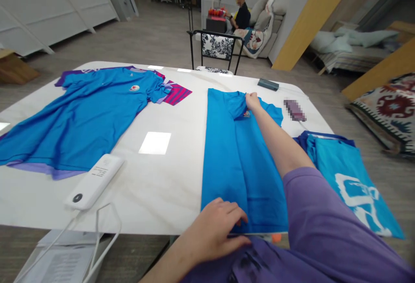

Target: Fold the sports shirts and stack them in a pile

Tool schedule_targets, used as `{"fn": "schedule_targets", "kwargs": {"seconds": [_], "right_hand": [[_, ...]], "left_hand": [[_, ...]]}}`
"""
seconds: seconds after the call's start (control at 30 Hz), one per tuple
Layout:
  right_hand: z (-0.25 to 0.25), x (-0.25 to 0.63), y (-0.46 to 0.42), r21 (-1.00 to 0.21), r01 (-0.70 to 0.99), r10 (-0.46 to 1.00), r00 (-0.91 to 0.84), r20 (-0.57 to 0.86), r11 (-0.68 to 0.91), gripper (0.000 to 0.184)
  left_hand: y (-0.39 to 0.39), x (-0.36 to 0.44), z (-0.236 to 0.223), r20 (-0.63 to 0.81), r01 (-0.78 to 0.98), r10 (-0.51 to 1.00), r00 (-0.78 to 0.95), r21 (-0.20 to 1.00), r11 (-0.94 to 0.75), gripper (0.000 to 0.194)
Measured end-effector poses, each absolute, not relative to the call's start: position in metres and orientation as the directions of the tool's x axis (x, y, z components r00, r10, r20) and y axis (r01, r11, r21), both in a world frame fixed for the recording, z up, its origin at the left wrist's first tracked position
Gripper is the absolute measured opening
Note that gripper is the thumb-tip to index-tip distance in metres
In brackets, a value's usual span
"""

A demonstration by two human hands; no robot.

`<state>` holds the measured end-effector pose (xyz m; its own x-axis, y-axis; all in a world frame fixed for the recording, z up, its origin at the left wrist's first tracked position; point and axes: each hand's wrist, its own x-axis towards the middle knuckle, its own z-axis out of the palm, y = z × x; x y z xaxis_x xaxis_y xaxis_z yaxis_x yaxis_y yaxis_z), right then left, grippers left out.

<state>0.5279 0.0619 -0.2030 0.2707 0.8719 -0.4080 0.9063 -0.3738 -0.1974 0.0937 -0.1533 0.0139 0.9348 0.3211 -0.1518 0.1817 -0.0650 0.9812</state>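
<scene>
A blue T-shirt [223, 153] lies on the white table in front of me, its left side folded inward in a long strip. My right hand [253, 101] reaches to its far end and is closed in a pinch on the shirt fabric near the sleeve, just above a small chest badge. Down at the table's near edge, my left hand [220, 229] rests over the shirt's hem with its fingers bent and the thumb apart, gripping nothing that I can see.
Another blue T-shirt [97, 114] is spread over purple and pink garments at left. A white power strip [95, 181] with a cable lies near it. Folded shirts [346, 170], a phone [295, 110] and a dark case [268, 84] are at right. Beyond stand a chair [216, 47] and a seated person [241, 10].
</scene>
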Motion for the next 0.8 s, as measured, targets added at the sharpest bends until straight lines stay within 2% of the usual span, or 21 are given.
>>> {"fn": "schedule_targets", "kwargs": {"seconds": [0.07, 0.13, 0.2, 0.3, 0.5, 0.63, 0.73, 0.8], "right_hand": [[-0.203, 0.542, 0.042, -0.119, 0.842, 0.811, 0.456, -0.366, -0.527, 0.039], [-0.208, 0.543, 0.038, -0.092, 0.806, 0.778, 0.524, -0.346, -0.584, 0.040], [-0.218, 0.534, 0.049, -0.128, 0.826, 0.794, 0.468, -0.389, -0.549, 0.042], [-0.241, 0.510, 0.080, -0.188, 0.866, 0.809, 0.327, -0.489, -0.464, 0.044], [-0.298, 0.475, 0.116, -0.134, 0.879, 0.753, 0.303, -0.585, -0.457, 0.056], [-0.314, 0.471, 0.116, -0.159, 0.890, 0.805, 0.293, -0.516, -0.426, 0.054], [-0.303, 0.487, 0.112, -0.152, 0.892, 0.842, 0.330, -0.426, -0.426, 0.059], [-0.289, 0.512, 0.105, -0.103, 0.895, 0.850, 0.369, -0.375, -0.434, 0.062]], "left_hand": [[-0.158, 0.103, 0.004, -0.191, 0.242, 0.338, 0.922, 0.963, -0.116, 0.022], [-0.160, 0.107, -0.010, -0.212, 0.330, 0.423, 0.881, 0.916, -0.227, 0.027], [-0.162, 0.107, -0.024, -0.192, 0.389, 0.480, 0.856, 0.851, -0.353, 0.048], [-0.166, 0.102, -0.039, -0.207, 0.438, 0.468, 0.859, 0.772, -0.461, 0.079], [-0.168, 0.096, -0.042, -0.301, 0.462, 0.379, 0.875, 0.757, -0.463, 0.097], [-0.166, 0.097, -0.044, -0.322, 0.462, 0.355, 0.878, 0.764, -0.450, 0.103], [-0.166, 0.097, -0.046, -0.333, 0.467, 0.350, 0.876, 0.767, -0.439, 0.106], [-0.167, 0.097, -0.046, -0.332, 0.469, 0.356, 0.873, 0.772, -0.430, 0.107]]}}
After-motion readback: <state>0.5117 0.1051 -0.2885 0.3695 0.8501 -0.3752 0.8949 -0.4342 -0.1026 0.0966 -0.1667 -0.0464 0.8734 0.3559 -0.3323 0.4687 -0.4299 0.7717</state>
